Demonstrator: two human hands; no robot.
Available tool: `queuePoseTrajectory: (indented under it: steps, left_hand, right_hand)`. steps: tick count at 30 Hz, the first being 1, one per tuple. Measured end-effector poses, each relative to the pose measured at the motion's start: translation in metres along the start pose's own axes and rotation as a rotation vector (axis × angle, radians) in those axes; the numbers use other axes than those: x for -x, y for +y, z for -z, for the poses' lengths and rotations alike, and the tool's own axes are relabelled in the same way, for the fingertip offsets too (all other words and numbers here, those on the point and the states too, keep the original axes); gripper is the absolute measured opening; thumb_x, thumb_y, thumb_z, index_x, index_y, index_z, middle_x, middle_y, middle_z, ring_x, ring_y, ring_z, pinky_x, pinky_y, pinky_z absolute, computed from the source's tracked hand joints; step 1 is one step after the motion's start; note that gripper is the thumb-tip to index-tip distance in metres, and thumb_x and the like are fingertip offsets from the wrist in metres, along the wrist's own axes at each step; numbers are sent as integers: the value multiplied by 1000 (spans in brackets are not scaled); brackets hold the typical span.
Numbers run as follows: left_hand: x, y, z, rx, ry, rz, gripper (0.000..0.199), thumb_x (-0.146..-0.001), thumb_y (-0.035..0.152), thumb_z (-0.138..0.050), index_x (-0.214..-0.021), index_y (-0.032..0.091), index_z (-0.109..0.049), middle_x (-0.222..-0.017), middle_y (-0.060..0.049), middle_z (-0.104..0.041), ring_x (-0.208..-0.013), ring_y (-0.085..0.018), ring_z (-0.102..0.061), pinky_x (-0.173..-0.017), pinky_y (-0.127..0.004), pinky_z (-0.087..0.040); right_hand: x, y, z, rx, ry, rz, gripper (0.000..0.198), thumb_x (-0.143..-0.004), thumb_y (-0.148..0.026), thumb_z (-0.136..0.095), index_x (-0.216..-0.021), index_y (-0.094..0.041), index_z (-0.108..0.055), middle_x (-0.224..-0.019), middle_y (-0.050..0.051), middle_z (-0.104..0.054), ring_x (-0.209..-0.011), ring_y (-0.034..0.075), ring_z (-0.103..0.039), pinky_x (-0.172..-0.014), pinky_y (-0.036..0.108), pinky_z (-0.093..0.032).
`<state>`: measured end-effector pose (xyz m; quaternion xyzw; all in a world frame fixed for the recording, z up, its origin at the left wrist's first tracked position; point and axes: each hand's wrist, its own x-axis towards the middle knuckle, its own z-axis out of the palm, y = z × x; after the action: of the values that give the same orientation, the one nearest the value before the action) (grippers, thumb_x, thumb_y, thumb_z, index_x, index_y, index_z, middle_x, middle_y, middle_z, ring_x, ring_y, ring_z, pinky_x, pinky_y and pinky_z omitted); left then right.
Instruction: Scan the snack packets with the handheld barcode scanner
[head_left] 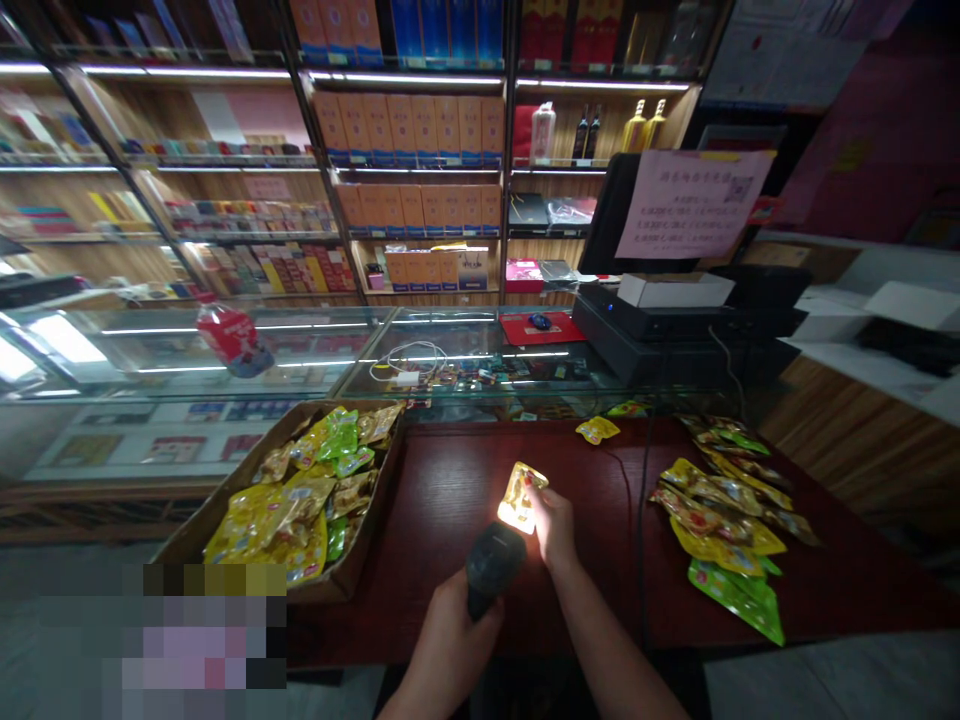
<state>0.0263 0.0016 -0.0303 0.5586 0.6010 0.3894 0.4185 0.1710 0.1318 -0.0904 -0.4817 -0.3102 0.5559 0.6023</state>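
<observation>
My left hand (452, 622) is wrapped round the handle of a black barcode scanner (495, 560), held low over the dark red counter (450, 470). Just past the scanner's head, my right hand (553, 522) pinches a small snack packet (522, 497) by its right side. Bright light from the scanner falls on that packet and washes out its print. To the left stands a cardboard box (367, 550) filled with yellow, green and brown snack packets (300, 510). A loose pile of similar packets (720, 510) lies right of my right hand.
One yellow packet (598, 430) lies near the glass display case (450, 410). A monitor (611, 215) with a taped paper sign stands behind on the right. A black cable (641, 540) crosses the counter. A red bottle (234, 338) is on the glass at left. Stocked shelves (412, 170) line the wall.
</observation>
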Motion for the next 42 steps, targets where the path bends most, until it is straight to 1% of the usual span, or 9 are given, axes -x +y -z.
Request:
queuePoseTrajectory:
  steps: [3, 13, 21, 24, 28, 32, 38, 40, 42]
  left_hand:
    - [-1, 0, -1, -6, 9, 2, 12, -76, 15, -57, -80, 12, -68, -73, -2, -66, -69, -17, -55, -65, -25, -42]
    - [-1, 4, -2, 60, 6, 31, 11, -73, 19, -60, -77, 13, -68, -67, -2, -65, -66, -17, -56, -62, -24, -44]
    - [8, 15, 6, -32, 8, -19, 18, -72, 14, -55, -82, 12, -70, -79, -6, -72, -79, -22, -63, -73, -28, -47]
    - [9, 3, 7, 10, 28, 18, 13, -73, 15, -55, -77, 13, -68, -72, -2, -68, -70, -18, -59, -66, -25, -45]
    - [7, -35, 4, 179, 50, 183, 6, -72, 21, -63, -75, 15, -63, -54, 4, -57, -49, -12, -50, -50, -22, -40]
    - [-1, -66, -2, 343, 130, 321, 17, -73, 34, -65, -73, 19, -57, -41, 7, -49, -34, -11, -44, -37, -21, -34]
    - [-4, -71, -3, 453, 144, 332, 20, -72, 35, -66, -74, 20, -54, -37, 8, -48, -30, -10, -42, -32, -20, -32]
    - [-2, -72, -2, 474, 146, 317, 20, -72, 34, -68, -76, 19, -56, -38, 8, -50, -31, -10, -44, -33, -20, -34]
    - [-2, -73, -1, 479, 155, 315, 21, -72, 34, -69, -77, 18, -56, -39, 7, -52, -31, -10, -45, -34, -20, -36]
  right_hand:
    - [1, -2, -1, -6, -2, -8, 52, -64, -63, -81, -75, -12, -75, -64, 7, -74, -58, 25, -70, -57, 36, -58]
    - [-2, 0, 1, 94, 34, 42, 48, -64, -64, -79, -63, -16, -73, -55, 1, -68, -52, 19, -63, -50, 28, -50]
    - [-8, 3, 6, 221, 100, 122, 44, -65, -59, -76, -58, -16, -70, -52, -3, -62, -52, 15, -55, -51, 24, -41]
    - [-7, 3, 11, 251, 99, 113, 43, -68, -59, -73, -63, -16, -72, -56, -2, -65, -56, 17, -57, -53, 24, -42]
    - [-4, -7, 8, 282, 51, 72, 46, -70, -63, -69, -67, -17, -72, -56, -1, -67, -58, 19, -61, -54, 25, -44]
    - [7, -25, -38, 293, -196, 39, 46, -74, -62, -67, -80, -18, -77, -66, 2, -73, -61, 20, -66, -55, 26, -48]
    - [33, -25, -187, 312, -738, 91, 33, -71, -47, -77, -90, -20, -80, -79, 1, -78, -71, 20, -70, -63, 27, -54]
    - [40, -17, -226, 342, -810, 119, 32, -72, -43, -77, -95, -20, -80, -79, 1, -79, -71, 20, -71, -64, 28, -55]
    - [40, -11, -243, 387, -812, 156, 37, -74, -38, -77, -106, -21, -77, -88, 2, -80, -76, 20, -73, -67, 29, -57]
